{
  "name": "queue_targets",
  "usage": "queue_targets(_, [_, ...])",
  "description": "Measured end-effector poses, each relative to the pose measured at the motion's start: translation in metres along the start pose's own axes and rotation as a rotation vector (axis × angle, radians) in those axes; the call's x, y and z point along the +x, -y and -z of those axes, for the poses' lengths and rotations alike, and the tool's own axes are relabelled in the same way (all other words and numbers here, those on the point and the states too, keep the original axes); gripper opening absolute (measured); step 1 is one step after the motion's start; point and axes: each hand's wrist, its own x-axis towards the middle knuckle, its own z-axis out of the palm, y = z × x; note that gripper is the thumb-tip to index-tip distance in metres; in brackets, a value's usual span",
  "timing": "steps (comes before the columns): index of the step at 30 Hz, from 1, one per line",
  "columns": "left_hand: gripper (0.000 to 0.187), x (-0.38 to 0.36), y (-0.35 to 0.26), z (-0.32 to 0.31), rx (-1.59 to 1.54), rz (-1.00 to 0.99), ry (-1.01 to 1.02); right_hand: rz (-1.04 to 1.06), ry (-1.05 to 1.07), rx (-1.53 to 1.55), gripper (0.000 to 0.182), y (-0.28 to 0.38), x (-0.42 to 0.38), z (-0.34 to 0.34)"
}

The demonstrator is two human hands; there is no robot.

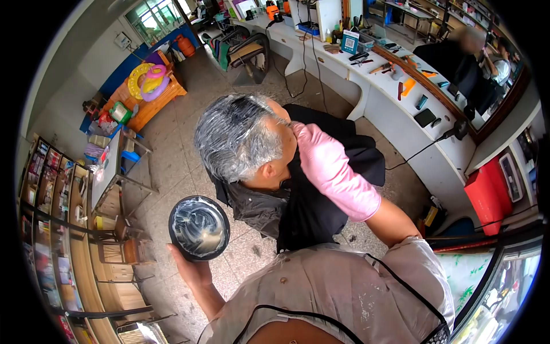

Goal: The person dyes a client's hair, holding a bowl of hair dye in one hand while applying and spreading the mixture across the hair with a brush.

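My left hand (195,274) holds a black mixing bowl (225,243) by its lower edge, tilted towards me. Whitish cream (197,221) is smeared around the inside of the bowl. My right hand (314,146), in a pink glove, is bent close to the front of a seated person's head (240,137). Its fingers look closed, but their tips and anything in them are hidden. Streaks of white cream coat the person's grey hair. A black cape (312,209) covers the person's body, with a dark shiny collar piece (255,209) behind the neck.
A white counter (415,129) with combs, clippers and cords runs along the right, under a mirror (487,69). A barber chair (249,54) stands ahead. At left are a wooden bench (134,114) with swim rings, a table (109,166) and stocked shelves (54,212).
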Motion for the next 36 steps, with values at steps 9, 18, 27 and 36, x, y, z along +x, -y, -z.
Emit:
queue_targets(9, [0.058, 0.000, 0.000, 0.000, -0.004, 0.003, 0.025, -0.102, 0.035, 0.131, 0.020, -0.002, -0.003, 0.009])
queue_targets(18, [0.057, 0.001, -0.001, 0.003, -0.016, 0.043, -0.001, -0.015, 0.151, 0.251, 0.018, 0.046, -0.019, 0.028])
queue_targets(27, [0.055, 0.004, -0.002, 0.006, 0.013, 0.022, 0.005, 0.039, 0.120, 0.164, 0.034, 0.046, -0.042, 0.012])
queue_targets(36, [0.055, 0.007, -0.011, 0.015, 0.016, 0.090, 0.090, -0.057, 0.103, 0.111, 0.036, 0.039, -0.059, 0.004])
